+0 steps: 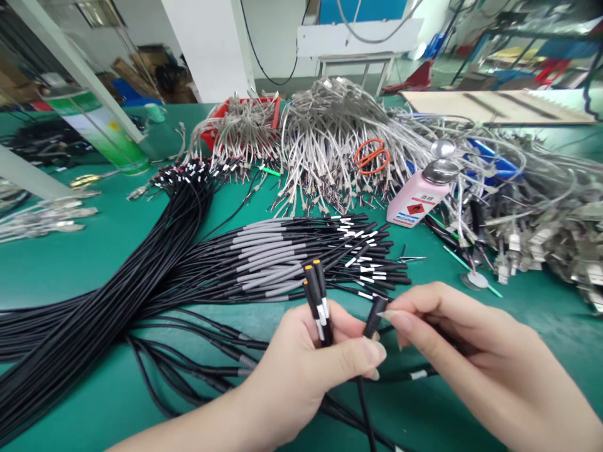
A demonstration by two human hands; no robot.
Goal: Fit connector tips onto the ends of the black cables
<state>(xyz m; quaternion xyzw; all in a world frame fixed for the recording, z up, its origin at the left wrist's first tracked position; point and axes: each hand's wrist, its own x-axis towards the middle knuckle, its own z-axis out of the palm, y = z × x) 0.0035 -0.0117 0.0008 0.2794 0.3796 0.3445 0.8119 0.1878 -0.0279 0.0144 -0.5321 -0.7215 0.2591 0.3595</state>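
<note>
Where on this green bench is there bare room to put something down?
Bare green table lies left of the black cable bundle, and front right beyond the right hand. Crowded: the grey wire heap and pink bottle behind.

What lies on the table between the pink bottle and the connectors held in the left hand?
In the head view, the fanned ends of the black cables with white tags lie on the green table between the pink bottle and the connectors in the left hand.
</note>
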